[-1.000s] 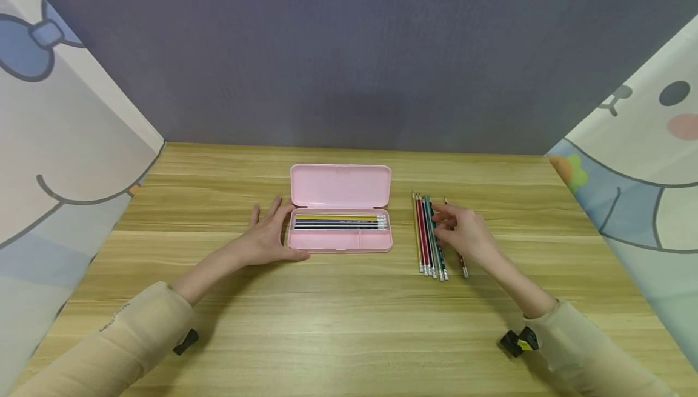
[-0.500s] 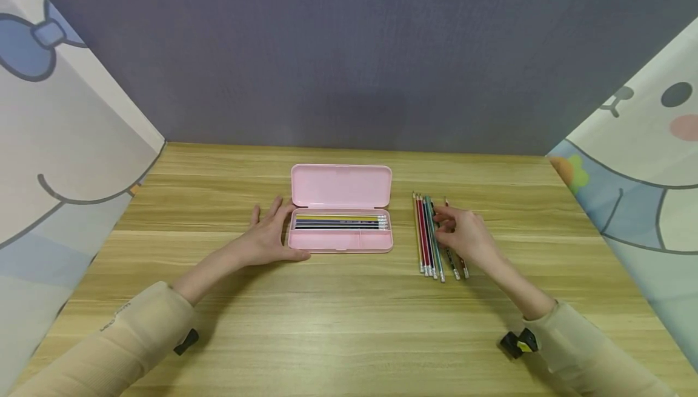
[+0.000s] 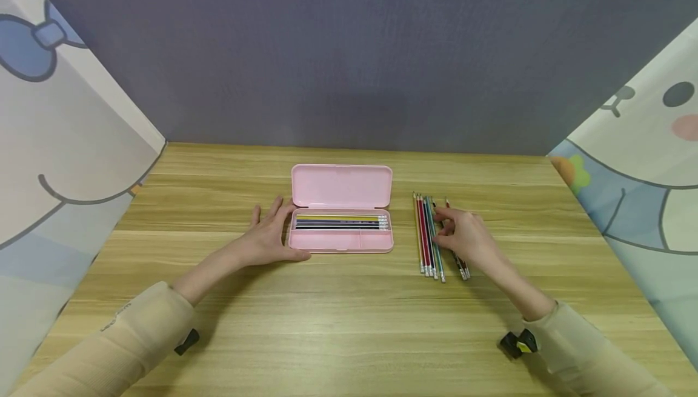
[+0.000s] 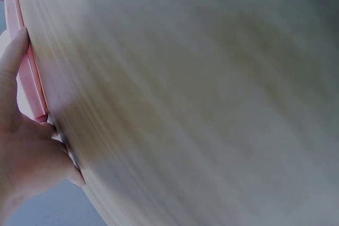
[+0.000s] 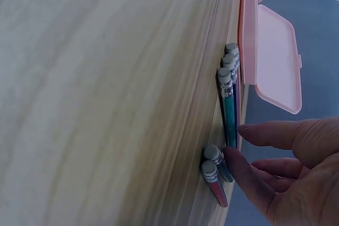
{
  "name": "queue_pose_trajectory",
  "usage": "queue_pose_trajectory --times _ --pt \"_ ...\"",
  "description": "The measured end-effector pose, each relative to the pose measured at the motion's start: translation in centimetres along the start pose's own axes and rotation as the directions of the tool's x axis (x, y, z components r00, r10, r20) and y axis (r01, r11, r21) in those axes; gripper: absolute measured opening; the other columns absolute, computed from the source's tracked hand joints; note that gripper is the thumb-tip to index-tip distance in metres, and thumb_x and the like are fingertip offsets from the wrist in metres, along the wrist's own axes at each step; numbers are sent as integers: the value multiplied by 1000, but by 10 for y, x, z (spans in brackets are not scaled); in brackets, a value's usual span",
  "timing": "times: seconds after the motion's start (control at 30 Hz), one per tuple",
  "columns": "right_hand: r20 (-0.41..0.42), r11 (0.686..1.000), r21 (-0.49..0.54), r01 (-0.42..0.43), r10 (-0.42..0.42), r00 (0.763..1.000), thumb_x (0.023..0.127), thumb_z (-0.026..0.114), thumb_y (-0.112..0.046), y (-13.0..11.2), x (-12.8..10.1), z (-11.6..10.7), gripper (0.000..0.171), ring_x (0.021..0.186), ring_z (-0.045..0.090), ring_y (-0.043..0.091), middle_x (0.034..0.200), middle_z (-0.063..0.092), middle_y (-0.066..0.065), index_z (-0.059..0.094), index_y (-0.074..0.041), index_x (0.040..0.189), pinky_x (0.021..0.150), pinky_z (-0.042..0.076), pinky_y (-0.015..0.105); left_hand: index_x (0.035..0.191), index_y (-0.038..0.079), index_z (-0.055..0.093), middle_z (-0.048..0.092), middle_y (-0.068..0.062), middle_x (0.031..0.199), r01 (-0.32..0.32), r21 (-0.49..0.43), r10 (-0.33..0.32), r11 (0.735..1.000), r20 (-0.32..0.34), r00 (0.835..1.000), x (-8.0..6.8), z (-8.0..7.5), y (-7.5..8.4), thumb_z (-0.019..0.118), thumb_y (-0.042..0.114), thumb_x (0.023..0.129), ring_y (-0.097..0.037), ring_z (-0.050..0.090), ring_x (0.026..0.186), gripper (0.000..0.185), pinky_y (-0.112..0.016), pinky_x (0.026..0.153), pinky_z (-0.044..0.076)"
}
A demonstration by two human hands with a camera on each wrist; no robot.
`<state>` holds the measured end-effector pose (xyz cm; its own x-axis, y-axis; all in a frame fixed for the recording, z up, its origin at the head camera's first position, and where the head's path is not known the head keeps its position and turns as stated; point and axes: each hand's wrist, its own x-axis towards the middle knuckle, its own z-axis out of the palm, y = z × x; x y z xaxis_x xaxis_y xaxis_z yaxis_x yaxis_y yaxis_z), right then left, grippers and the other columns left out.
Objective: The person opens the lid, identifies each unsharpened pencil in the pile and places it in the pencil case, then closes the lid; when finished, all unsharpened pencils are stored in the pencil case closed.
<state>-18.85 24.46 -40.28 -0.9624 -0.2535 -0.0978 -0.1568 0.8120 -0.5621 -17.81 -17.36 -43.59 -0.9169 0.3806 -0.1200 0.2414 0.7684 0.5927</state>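
An open pink pencil case (image 3: 340,240) lies mid-table, its lid (image 3: 342,186) folded back and several pencils (image 3: 340,222) in its rear slot. My left hand (image 3: 269,236) rests flat against the case's left end, thumb along the front edge; the left wrist view shows my left hand (image 4: 21,146) against the pink edge (image 4: 29,78). My right hand (image 3: 463,236) hovers over the loose pencils. A tight row of several pencils (image 3: 428,236) lies left of it. Two more pencils (image 3: 460,263) lie under my fingertips; in the right wrist view my thumb (image 5: 241,170) touches these two pencils (image 5: 214,175).
The wooden table (image 3: 349,324) is walled by a grey panel (image 3: 349,51) behind and cartoon-printed panels (image 3: 54,142) on both sides. Black wrist-camera mounts (image 3: 515,342) sit at my cuffs. The right wrist view shows the pencil row (image 5: 229,93) and the case lid (image 5: 278,62) beyond.
My right fingers slid a dark pencil rightwards out of the row until it lay beside the separate red pencil. The left hand and the case stayed put.
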Motion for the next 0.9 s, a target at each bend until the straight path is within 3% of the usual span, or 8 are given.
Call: queue_pose_trajectory --times 0.5,0.9 --pt "23 999 -23 -24 24 999 81 79 -1 0 2 0 68 85 72 21 132 67 26 52 10 143 60 55 22 149 15 31 26 -17 170 -5 3 5 1000 -5 1000 0 0 1 88 49 77 -50 6 159 98 -78 119 -6" --pt "41 997 -59 -50 53 998 82 77 0 -6 3 1 70 84 71 23 132 64 29 49 10 145 66 58 31 149 17 31 29 -17 169 6 2 -6 1000 3 1000 0 -1 1 87 50 77 -49 6 160 98 -77 120 -8"
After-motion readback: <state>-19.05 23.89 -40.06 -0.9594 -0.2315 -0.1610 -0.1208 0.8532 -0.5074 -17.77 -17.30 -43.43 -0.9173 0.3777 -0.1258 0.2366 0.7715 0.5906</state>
